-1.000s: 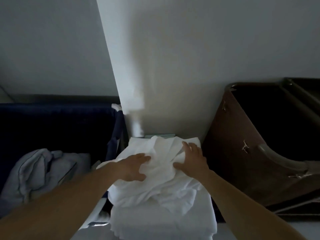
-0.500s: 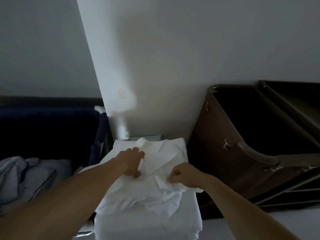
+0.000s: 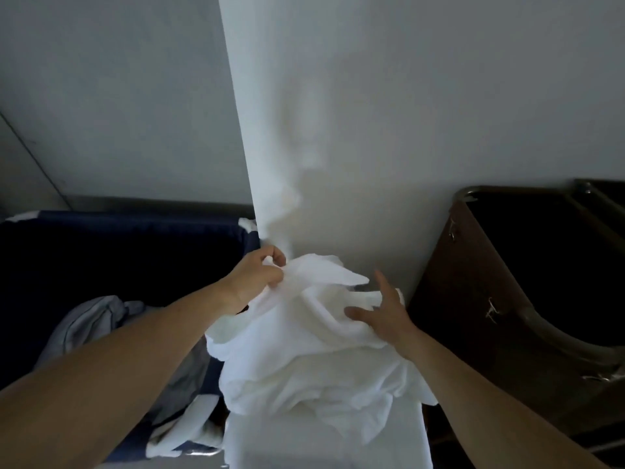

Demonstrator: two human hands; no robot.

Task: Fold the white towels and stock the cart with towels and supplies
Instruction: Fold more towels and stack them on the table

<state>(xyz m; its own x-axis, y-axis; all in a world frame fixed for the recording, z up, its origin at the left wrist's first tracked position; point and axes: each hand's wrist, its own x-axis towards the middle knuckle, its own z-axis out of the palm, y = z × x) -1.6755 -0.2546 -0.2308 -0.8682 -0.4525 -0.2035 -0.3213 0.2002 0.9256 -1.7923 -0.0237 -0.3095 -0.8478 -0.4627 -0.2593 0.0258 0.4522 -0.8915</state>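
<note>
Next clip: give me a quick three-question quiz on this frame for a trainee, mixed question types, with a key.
1. True or false: the left hand pinches an edge of the crumpled white towel.
2. Pick one: the right hand is A) curled in a fist, B) open with fingers spread on the towel, C) holding a spray bottle.
3. Fill in: the grey linen lies in a dark ____ bin to the left of the towel.
Key: 1 true; 2 B; 3 blue.
</note>
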